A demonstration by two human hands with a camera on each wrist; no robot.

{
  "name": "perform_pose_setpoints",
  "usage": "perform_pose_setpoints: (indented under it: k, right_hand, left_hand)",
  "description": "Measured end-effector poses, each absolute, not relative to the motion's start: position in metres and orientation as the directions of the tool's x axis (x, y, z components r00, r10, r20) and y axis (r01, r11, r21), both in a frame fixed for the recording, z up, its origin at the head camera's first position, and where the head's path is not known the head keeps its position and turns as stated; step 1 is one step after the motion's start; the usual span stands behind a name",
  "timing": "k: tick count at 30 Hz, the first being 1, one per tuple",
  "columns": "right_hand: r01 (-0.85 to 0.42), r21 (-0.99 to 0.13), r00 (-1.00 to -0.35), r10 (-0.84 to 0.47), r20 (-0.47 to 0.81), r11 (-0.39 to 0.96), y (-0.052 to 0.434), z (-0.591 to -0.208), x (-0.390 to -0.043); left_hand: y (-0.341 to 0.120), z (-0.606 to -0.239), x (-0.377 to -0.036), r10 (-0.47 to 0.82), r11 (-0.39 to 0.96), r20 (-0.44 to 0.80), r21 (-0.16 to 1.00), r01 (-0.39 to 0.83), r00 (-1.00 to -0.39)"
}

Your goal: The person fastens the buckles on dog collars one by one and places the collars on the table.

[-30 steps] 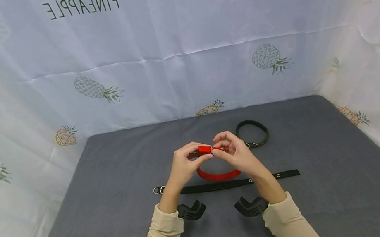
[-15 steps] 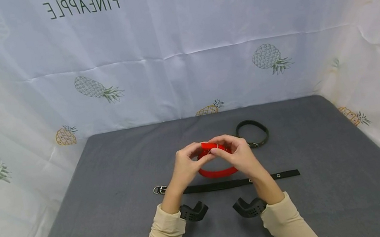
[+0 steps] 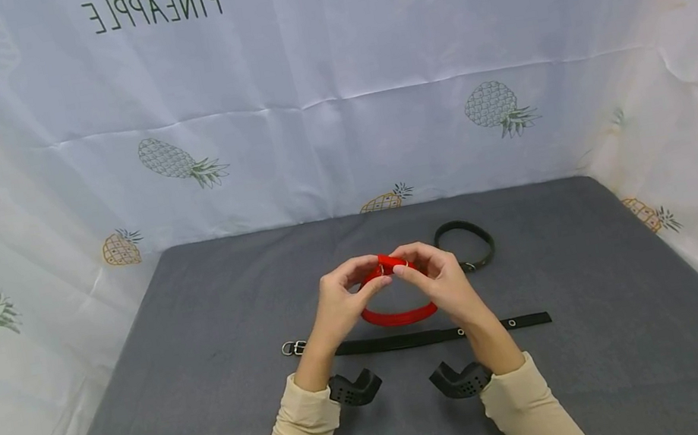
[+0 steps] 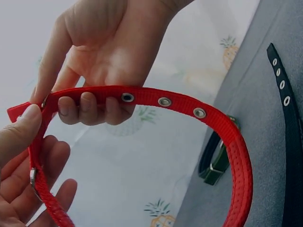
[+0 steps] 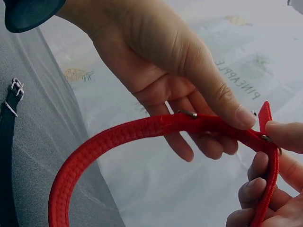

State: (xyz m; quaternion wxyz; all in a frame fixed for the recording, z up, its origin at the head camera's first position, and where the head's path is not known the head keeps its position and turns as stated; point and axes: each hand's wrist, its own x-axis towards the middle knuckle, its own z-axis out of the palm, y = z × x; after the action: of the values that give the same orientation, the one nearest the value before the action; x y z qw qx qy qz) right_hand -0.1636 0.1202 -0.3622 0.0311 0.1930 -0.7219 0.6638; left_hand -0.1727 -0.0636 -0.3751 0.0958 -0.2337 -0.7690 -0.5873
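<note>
While both hands hover above grey table (image 3: 212,394), red collar (image 3: 400,313) hangs looped between them, held up off surface. Left hand (image 3: 339,304) pinches strap at top, thumb and curled fingers (image 4: 80,106) closed round it near eyelets. Right hand (image 3: 439,283) pinches same strap just beside, thumb pressed by metal buckle (image 5: 188,113). Straight black strap (image 3: 424,337) lies flat near wrists. Buckled dark collar (image 3: 465,246) lies behind right hand, apart.

We see a red collar (image 4: 189,106) of ribbed woven cloth, slightly glossy, with shiny metal eyelets (image 4: 164,101). Beyond our grip, the grey desk (image 3: 617,326) looks matt, felt-like.
</note>
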Motion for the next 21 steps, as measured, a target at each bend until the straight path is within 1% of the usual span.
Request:
perform_pose_setpoints:
  k: [13,21]
  right_hand:
    - [-0.335,-0.94,-0.916,-0.256,0.31,0.059,0.1195,-0.3611,-0.1634]
    - [-0.372,-0.926,-0.898,-0.281,0.339,0.072,0.1198,-0.3616,-0.1635]
  left_hand:
    - [-0.0671,-0.3699,-0.1712,0.175,0.166,0.496,0.837,0.522,-0.851]
    - [-0.0696,-0.3691,-0.172,0.177,0.162,0.518,0.823,0.544,-0.837]
